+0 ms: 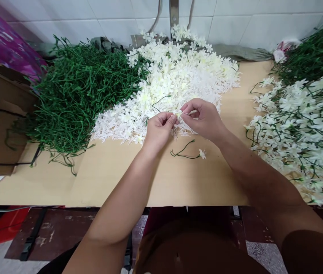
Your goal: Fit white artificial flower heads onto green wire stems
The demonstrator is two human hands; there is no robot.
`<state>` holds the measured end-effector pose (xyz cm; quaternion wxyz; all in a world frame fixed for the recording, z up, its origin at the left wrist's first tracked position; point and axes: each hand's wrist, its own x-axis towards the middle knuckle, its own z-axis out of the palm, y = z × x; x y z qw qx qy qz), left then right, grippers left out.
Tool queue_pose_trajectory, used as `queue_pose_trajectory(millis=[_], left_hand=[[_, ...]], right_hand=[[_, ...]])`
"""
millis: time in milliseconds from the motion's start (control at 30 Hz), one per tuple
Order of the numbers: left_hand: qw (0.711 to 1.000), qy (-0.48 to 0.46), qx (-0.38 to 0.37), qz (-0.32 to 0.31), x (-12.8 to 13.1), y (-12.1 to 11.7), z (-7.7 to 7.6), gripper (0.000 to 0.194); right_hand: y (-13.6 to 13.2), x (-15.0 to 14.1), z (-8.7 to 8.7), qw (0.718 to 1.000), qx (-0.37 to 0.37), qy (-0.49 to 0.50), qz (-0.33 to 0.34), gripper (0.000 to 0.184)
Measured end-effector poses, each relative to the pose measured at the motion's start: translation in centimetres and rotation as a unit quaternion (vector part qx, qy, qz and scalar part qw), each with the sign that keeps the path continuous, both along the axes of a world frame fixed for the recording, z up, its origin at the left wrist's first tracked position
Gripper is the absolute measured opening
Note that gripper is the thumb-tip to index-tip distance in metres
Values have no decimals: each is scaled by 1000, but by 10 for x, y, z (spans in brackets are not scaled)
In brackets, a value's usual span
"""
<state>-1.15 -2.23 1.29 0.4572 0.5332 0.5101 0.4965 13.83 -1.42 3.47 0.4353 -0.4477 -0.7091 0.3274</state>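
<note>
Well, this is fingertip work: the left hand (160,130) pinches a small flower (178,113) between thumb and forefinger, while the right hand (204,117) meets it from the other side, thumb and finger drawn together on the flower or on something thin and pale beside it, too small to tell which. The flower is up in the fingers, over the near edge of the white pile (178,78); whether any green runs into it I cannot tell.

To do this neatly, I'd let the left hand be the anchor and the right do the fine moving. Grip close to the flower's centre, not out on the petals, which look thin and would probably crease. Push or pull straight, with light pressure, and check the seat before letting go.

It may help to draw both hands back over the bare table (184,182), where a dropped bit would show up better than among so much white. Mind the forked stem (184,156) lying between the forearms, one tip bearing a flower. Keep the right elbow in, too, as that arm passes near the stemmed heap (306,121)
</note>
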Motion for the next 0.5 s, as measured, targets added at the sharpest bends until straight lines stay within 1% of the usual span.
queue_pose_trajectory(millis=[100, 267, 367, 500], left_hand=[[1000, 8, 4, -11, -1, 1, -3, 23], [997, 60, 51, -11, -1, 1, -9, 28], [992, 96, 81, -6, -1, 0, -9, 28], [979, 151, 139, 1, -1, -1, -6, 23]], right_hand=[[1, -1, -5, 1000, 24, -6, -8, 12], [0, -4, -10, 998, 57, -29, -10, 11], [0, -4, -12, 996, 62, -54, -17, 13], [0, -4, -10, 992, 69, -104, -31, 13]])
